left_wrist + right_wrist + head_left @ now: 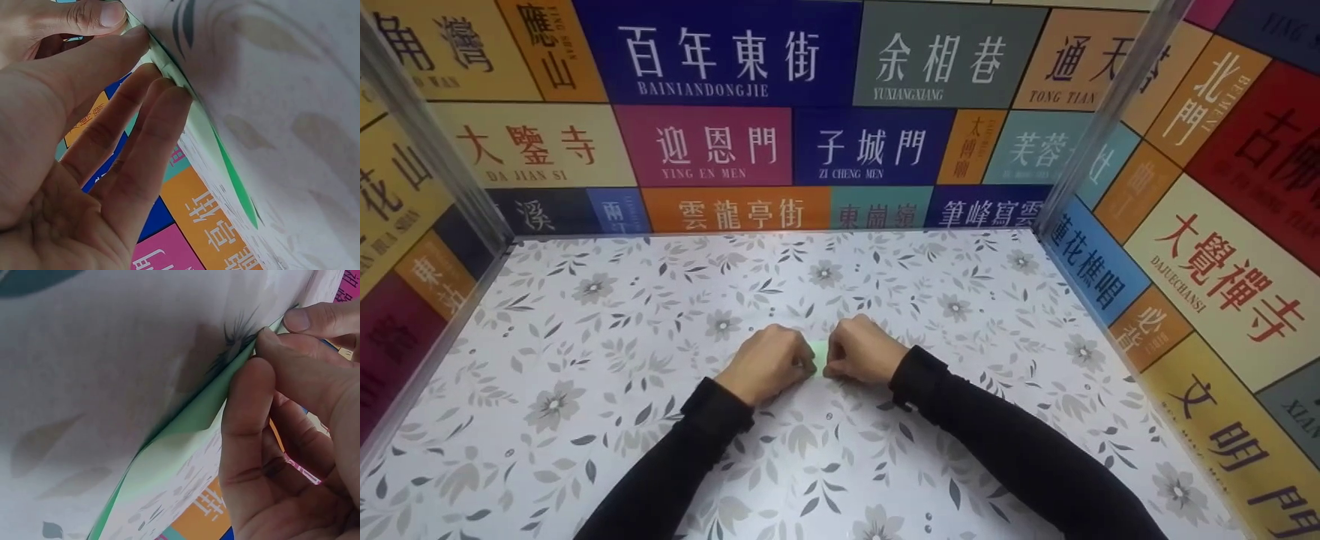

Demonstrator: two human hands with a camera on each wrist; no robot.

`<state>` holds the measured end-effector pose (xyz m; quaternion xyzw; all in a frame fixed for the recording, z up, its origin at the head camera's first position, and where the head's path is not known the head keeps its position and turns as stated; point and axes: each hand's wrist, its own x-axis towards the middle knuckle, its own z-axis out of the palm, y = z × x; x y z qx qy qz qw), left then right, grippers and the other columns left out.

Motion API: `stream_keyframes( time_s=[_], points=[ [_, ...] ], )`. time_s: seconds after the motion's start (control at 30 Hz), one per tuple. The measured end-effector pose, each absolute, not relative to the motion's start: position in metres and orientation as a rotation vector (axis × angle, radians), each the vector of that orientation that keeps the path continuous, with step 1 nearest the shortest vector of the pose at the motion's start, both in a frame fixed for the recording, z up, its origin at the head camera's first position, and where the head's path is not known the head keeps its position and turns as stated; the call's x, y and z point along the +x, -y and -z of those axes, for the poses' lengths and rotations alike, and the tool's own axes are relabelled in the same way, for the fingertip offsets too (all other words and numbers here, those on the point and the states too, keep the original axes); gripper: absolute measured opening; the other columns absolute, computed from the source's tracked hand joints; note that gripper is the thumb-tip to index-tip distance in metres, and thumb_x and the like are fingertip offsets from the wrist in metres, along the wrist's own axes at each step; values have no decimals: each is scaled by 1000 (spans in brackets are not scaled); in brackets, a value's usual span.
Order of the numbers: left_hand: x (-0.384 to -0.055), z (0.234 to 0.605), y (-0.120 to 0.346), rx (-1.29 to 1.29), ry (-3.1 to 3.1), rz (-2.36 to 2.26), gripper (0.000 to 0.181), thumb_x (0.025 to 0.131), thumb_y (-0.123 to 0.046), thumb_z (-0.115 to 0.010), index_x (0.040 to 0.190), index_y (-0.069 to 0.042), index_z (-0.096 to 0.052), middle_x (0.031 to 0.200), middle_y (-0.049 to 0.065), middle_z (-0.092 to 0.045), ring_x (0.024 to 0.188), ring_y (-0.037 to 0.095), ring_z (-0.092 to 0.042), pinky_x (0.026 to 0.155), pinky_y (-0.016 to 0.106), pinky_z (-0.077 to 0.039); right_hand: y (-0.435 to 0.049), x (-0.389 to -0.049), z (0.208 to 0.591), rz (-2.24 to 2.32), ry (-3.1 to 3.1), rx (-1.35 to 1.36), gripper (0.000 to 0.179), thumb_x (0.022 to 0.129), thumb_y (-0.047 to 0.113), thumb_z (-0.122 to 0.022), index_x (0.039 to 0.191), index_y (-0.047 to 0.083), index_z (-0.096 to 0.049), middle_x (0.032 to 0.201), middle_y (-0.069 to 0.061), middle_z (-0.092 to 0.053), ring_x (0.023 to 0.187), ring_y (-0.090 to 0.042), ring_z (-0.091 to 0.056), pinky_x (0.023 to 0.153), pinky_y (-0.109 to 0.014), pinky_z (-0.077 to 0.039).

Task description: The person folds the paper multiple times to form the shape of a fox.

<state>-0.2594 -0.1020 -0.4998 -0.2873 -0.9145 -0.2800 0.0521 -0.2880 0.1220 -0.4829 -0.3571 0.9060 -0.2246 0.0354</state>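
A light green sheet of paper lies low over the table between my two hands, mostly hidden by them in the head view. My left hand pinches its near edge with the thumb, fingertips on the other side of the paper. Close beside it, my right hand pinches the same edge between thumb and index finger. In the right wrist view the paper shows a fold, with a darker green strip along the tabletop. The two thumbs are nearly side by side.
The table wears a white cover printed with grey flowers and leaves. Walls of coloured panels with Chinese lettering stand behind it and along both sides. Clear strips run up the corners.
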Motion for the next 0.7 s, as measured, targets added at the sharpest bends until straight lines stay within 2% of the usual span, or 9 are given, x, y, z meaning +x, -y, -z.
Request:
stream_keyframes(
  time_s=[0.4,0.7],
  points=[
    [-260,495,102,-841,2847,863,17,91,1,-91,99,-14,-93,105,6,-90,102,29,-86,95,47,-71,-125,-289,482,686,-2788,-1051,13,90,14,-100,85,9,-89,78,-4,-85,66,-8,-68,68,-27,-61],
    [-258,496,102,-857,2829,854,16,90,1,-92,99,-12,-92,104,7,-91,102,30,-87,94,47,-72,-131,-287,483,698,-2765,-1039,13,91,11,-99,84,8,-88,77,-3,-85,65,-4,-63,65,-24,-56]
  ],
)
